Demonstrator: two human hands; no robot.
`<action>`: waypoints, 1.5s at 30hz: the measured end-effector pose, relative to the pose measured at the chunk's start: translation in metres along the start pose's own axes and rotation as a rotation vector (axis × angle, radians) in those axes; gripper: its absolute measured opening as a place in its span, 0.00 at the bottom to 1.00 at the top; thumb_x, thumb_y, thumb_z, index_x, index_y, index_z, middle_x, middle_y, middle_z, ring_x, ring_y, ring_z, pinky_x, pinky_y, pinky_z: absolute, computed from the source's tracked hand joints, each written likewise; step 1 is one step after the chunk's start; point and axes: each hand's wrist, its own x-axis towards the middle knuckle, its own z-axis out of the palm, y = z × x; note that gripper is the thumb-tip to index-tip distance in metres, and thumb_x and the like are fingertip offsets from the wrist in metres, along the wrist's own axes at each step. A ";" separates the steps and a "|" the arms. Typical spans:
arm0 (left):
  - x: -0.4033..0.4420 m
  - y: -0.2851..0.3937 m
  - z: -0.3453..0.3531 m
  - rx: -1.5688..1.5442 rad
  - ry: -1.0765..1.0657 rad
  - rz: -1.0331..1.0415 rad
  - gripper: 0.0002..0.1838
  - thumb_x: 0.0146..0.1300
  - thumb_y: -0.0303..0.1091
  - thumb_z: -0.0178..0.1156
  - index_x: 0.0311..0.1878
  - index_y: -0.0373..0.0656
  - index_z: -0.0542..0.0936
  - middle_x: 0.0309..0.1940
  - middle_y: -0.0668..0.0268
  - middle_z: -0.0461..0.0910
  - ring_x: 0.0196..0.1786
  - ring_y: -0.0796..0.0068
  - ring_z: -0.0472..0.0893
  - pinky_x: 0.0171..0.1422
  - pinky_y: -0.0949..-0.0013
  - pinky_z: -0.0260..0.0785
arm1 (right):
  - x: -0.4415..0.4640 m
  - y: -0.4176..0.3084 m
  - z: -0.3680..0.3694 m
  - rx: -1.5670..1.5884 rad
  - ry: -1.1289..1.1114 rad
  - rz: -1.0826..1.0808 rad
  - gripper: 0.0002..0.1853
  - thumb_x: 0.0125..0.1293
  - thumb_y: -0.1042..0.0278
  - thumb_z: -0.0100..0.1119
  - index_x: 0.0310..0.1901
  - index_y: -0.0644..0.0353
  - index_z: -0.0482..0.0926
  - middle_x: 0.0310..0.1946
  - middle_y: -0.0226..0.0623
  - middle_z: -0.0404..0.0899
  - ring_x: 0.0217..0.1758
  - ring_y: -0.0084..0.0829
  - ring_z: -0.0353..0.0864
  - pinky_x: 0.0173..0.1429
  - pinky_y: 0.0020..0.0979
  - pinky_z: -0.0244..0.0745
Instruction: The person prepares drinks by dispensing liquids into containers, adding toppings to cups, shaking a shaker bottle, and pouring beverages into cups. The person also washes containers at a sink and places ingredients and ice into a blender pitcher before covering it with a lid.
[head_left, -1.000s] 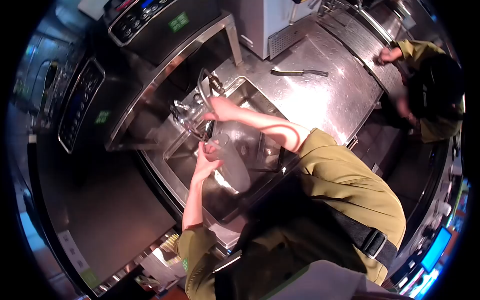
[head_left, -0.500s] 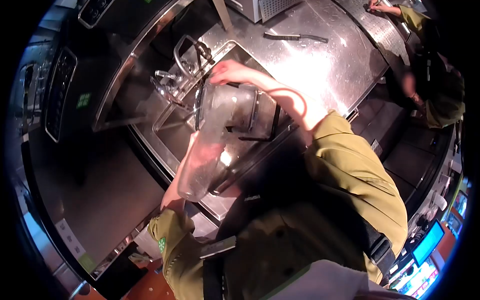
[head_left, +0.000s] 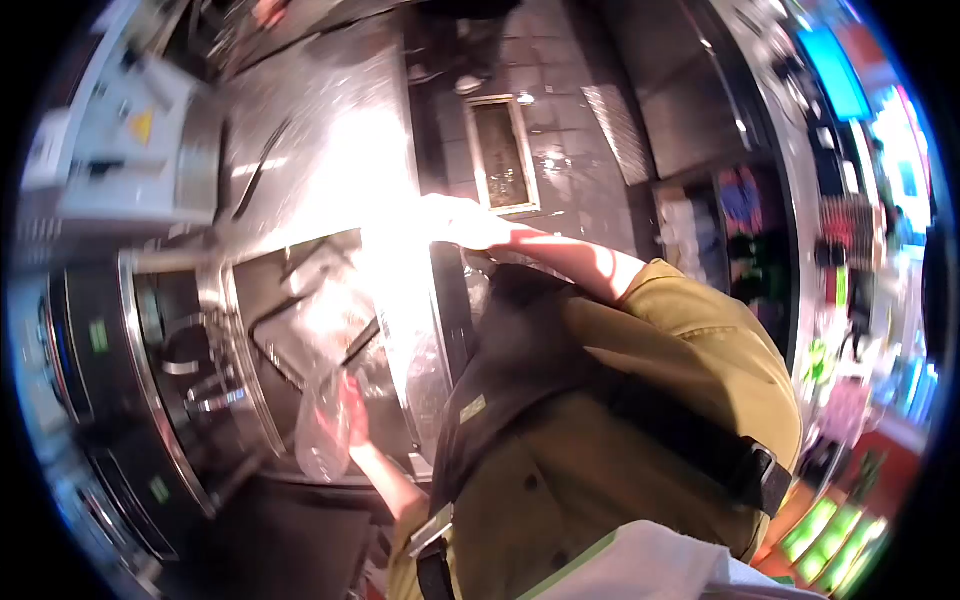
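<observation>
My left hand (head_left: 355,412) grasped the clear container (head_left: 318,442) over the sink (head_left: 254,370); the vessel lay against those fingers, on the side away from my body, its long axis roughly upright in view; my right hand (head_left: 455,222) was farther off, its grip lost in glare, so I couldn't tell.

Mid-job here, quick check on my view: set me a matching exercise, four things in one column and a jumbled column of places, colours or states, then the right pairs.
Things:
1. clear container
2. thin dark tool
3. screen
4. right sleeve

Places, colours or states:
A. lit bright blue
B. held in the left hand
C. olive-coloured
D. lying on the metal counter

Right pairs: 1-B, 2-D, 3-A, 4-C
</observation>
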 end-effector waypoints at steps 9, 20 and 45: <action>0.041 -0.141 0.118 0.854 0.430 0.428 0.36 0.49 0.57 0.57 0.61 0.54 0.62 0.52 0.48 0.67 0.51 0.54 0.72 0.53 0.53 0.66 | -0.219 0.170 -0.205 -0.466 0.645 0.639 0.31 0.52 0.44 0.59 0.51 0.60 0.70 0.39 0.45 0.77 0.42 0.36 0.77 0.48 0.34 0.70; 0.361 -0.530 0.205 1.252 -0.063 -0.156 0.34 0.54 0.55 0.52 0.64 0.58 0.58 0.51 0.48 0.69 0.51 0.54 0.72 0.52 0.57 0.68 | -0.254 0.251 -0.458 0.243 0.898 0.511 0.32 0.47 0.50 0.66 0.46 0.70 0.71 0.39 0.42 0.76 0.43 0.31 0.75 0.47 0.30 0.71; 1.069 -0.937 0.449 1.160 -0.601 0.224 0.47 0.46 0.36 0.66 0.66 0.48 0.49 0.50 0.62 0.65 0.49 0.72 0.69 0.51 0.69 0.67 | 0.056 0.380 -1.035 0.900 1.054 0.691 0.12 0.54 0.61 0.61 0.22 0.57 0.70 0.13 0.28 0.63 0.14 0.26 0.67 0.16 0.27 0.62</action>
